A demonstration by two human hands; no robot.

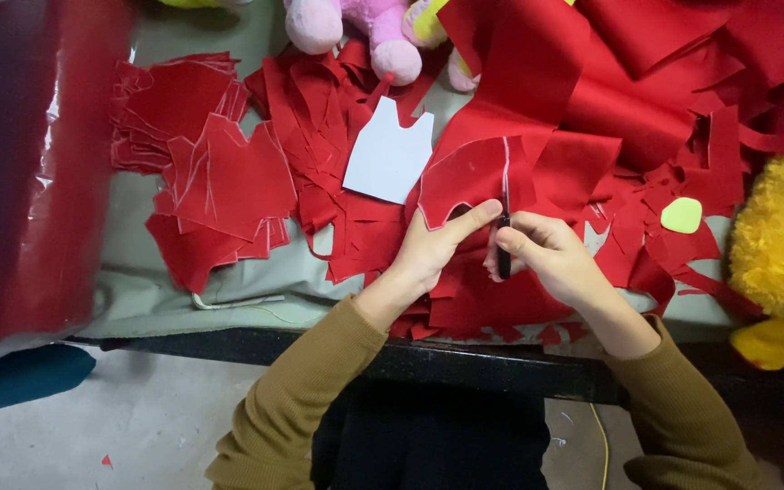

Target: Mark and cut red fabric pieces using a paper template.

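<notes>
Left hand (433, 249) pinching red felt piece (469, 177) above table edge; right hand (551, 254) clenched on scissors (504, 218). Risks: thumb near blades, possible nick; slack felt, possible drift off chalk line (505, 154).

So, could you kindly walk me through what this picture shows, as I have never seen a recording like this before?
There is no machine here: a camera worn on a person's head looks down at their own two bare hands over a work table. The left hand holds a cut piece of red fabric marked with pale lines. The right hand works black-handled scissors up into that piece. A stack of red cut shapes lies to the left, a white paper pattern in the middle and red scraps all around. A pink plush toy sits at the far edge and a yellow plush toy on the right.
</notes>
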